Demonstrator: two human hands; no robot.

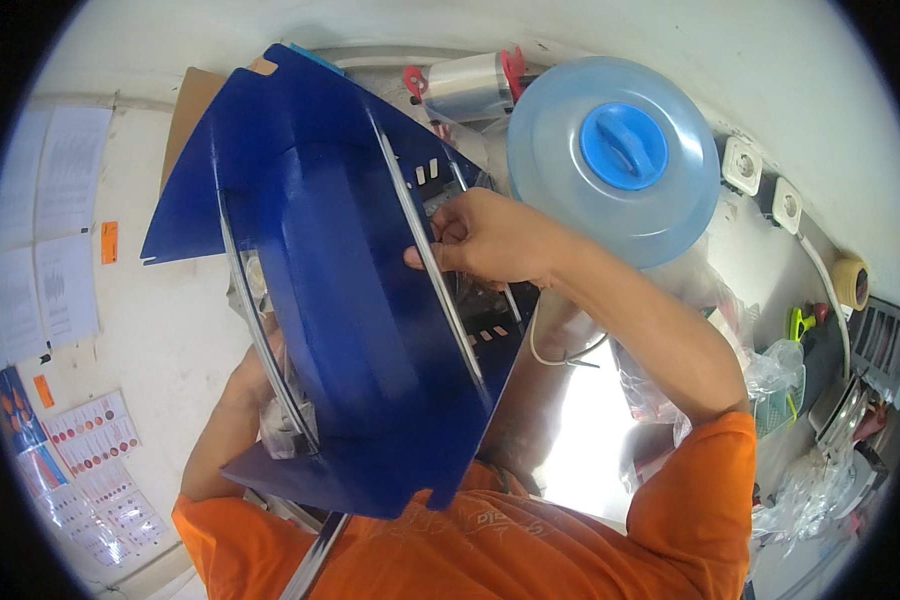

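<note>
Head view: blue rod-fitted panel (335,260) tilted before the person's chest. Right hand (505,235) curled at a rod (401,180), grip unclear. Left hand (256,368) mostly hidden, can't tell. Poor left support could tip it against the jug (615,160).

- A smooth, silvery, reflective worktop (588,425), showing right of the lower centre, with a bright glare patch.
- Clear plastic bags with reddish contents (652,382) along its right side.
- A large, round, translucent blue plastic water bottle (555,135) with a bright blue cap (624,146), upper right of centre; its base is hidden, so its support cannot be told.
</note>
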